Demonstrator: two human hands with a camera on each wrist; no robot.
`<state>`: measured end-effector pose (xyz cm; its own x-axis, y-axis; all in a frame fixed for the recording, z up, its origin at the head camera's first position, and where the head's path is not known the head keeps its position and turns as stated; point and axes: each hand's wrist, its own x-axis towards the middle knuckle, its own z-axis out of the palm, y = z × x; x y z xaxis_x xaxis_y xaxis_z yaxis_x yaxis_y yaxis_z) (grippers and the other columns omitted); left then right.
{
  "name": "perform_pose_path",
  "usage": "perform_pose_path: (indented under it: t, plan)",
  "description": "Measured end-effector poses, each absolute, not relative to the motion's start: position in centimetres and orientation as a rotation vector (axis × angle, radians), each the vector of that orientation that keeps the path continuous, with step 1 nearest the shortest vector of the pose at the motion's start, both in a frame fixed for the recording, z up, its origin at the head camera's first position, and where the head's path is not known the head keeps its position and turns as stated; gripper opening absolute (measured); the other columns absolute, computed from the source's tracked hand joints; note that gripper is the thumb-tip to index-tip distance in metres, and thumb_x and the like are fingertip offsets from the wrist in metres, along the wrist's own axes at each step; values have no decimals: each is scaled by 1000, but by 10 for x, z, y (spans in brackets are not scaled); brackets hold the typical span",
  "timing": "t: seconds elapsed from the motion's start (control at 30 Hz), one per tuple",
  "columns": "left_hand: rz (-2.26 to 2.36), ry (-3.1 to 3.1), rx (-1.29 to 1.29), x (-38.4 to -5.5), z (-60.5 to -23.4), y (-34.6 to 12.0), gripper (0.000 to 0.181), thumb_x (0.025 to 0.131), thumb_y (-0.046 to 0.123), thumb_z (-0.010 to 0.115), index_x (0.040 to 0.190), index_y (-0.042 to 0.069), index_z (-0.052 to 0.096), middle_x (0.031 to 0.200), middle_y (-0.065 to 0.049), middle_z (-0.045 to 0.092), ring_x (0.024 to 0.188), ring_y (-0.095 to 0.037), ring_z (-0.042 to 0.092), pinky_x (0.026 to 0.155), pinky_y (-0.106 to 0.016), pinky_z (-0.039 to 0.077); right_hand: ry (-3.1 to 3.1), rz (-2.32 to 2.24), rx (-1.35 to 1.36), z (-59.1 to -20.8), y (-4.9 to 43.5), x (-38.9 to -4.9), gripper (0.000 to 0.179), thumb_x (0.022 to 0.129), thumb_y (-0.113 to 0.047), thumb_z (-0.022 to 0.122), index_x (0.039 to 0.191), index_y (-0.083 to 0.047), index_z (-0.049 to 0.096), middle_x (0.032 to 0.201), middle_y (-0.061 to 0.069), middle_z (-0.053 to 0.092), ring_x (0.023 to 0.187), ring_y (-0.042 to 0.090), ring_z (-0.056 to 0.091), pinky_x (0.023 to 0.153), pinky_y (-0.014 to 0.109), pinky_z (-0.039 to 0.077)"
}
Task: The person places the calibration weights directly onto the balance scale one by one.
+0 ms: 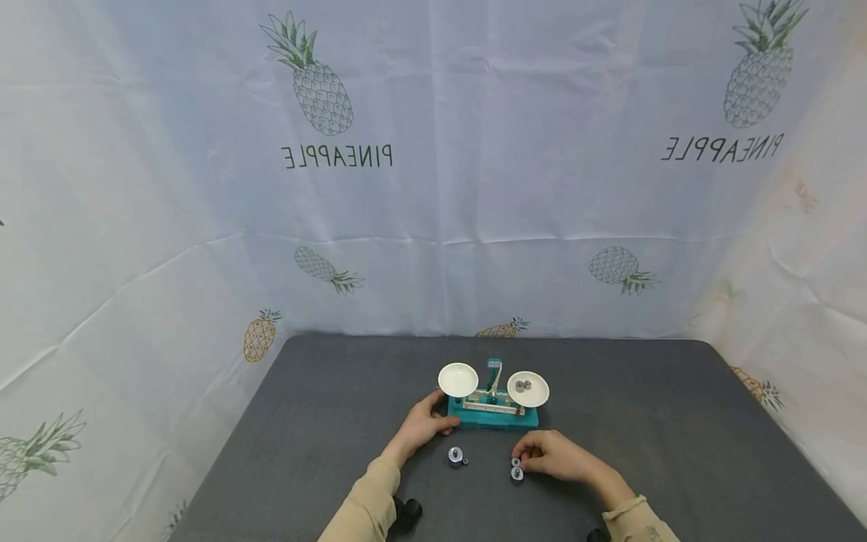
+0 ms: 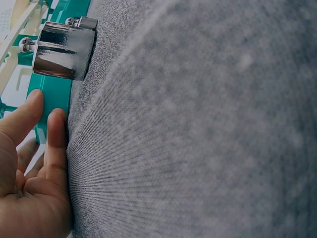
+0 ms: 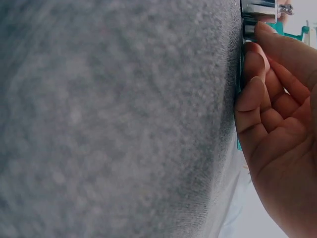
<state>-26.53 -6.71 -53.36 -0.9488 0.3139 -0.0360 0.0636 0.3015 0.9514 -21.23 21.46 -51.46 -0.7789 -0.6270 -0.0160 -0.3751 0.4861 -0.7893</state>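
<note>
A teal balance scale (image 1: 492,418) with two white pans stands on the dark table. My left hand (image 1: 418,427) grips the left end of its base, thumb in front and fingers reaching behind. In front of the scale, my right hand (image 1: 558,456) pinches a small metal weight (image 3: 250,29) between thumb and forefinger, low at the table surface. Right beside that weight stands a larger chrome weight (image 1: 517,475) with a knob on top. Two small weights (image 1: 523,386) sit in the right pan (image 1: 539,390); the left pan (image 1: 457,380) holds nothing.
Between my hands stand another large chrome weight (image 1: 455,457) and a tiny weight (image 1: 465,461). The dark grey table (image 1: 352,391) ends at a pineapple-print curtain (image 1: 460,188) at the back and sides. A black object (image 1: 409,515) lies by my left sleeve.
</note>
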Motion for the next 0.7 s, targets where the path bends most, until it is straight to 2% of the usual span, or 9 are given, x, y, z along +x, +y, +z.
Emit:
perform_pose_path:
  t: [0.4, 0.7]
  plan:
    - [1682, 2372, 326, -248, -500, -63, 60, 83, 11, 68, 136, -2, 42, 80, -19, 66, 65, -17, 62, 64, -33, 53, 2497, -1169, -853, -514, 216, -212, 11, 86, -19, 66, 93, -10, 67, 77, -6, 63, 66, -6, 51, 58, 18, 45]
    - [1683, 2376, 325, -264, -531, -66, 64, 82, 18, 71, 138, 5, 42, 79, -13, 66, 61, -9, 58, 61, -25, 50, 2527, -1182, -762, -505, 218, -209, 15, 87, -25, 65, 94, -12, 67, 81, -6, 64, 71, -4, 54, 61, 20, 46]
